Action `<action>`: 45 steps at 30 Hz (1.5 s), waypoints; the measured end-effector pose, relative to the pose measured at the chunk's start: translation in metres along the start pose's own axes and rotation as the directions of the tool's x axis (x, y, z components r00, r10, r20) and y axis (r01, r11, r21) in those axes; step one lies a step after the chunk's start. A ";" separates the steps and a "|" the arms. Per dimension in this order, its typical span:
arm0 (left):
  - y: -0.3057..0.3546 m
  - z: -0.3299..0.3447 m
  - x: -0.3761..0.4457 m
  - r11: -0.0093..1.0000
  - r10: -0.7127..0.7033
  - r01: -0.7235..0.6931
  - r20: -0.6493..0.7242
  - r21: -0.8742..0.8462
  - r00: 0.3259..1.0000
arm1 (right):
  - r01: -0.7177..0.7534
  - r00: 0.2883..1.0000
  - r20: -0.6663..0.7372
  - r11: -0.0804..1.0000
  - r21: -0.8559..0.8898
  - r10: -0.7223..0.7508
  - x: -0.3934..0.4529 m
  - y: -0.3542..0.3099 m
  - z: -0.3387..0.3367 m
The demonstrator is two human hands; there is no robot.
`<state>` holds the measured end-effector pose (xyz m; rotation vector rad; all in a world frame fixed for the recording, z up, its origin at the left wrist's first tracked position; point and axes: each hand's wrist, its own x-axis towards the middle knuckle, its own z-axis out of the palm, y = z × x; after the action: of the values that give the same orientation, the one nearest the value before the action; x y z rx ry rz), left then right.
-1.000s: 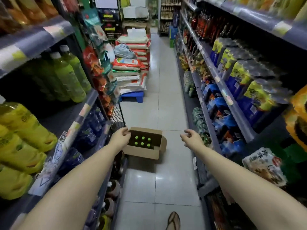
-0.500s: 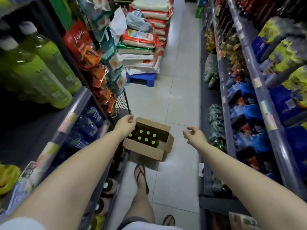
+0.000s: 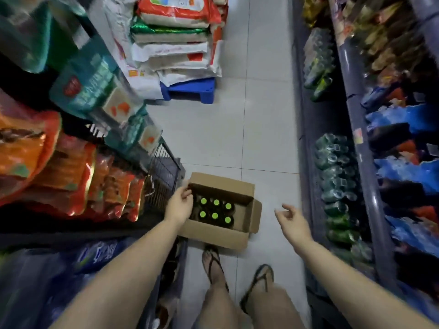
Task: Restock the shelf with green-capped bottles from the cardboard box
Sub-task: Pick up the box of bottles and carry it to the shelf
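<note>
Head view: bottles (image 3: 215, 212) beside left hand (image 3: 179, 206).

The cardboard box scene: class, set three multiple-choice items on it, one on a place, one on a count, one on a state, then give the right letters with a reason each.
1. Where does the cardboard box stand?
A. on the floor of the aisle
B. on a shelf
C. on the blue pallet

2. How many green caps show in the box?
A. three
B. six
C. ten

3. What is the state of the right hand?
A. closed on a bottle
B. open and empty
C. resting on the box flap

Answers:
1. A, the box sits on the pale tiles just ahead of the person's feet.
2. B, the caps show as two rows of three.
3. B, its fingers are spread in the air, right of the box, while the left hand is at the box's left edge.
</note>
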<state>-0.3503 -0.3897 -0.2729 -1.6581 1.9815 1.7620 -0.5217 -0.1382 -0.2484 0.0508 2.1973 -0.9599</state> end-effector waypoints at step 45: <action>-0.195 0.079 0.254 0.996 0.085 -0.087 0.135 0.006 0.987 | 0.158 0.987 -0.041 0.984 0.083 -0.155 0.303 0.193 0.078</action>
<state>-0.3752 -0.4624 -0.5935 -1.4294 2.0280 1.8330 -0.6385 -0.1221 -0.5969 -0.0665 2.2161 -1.1483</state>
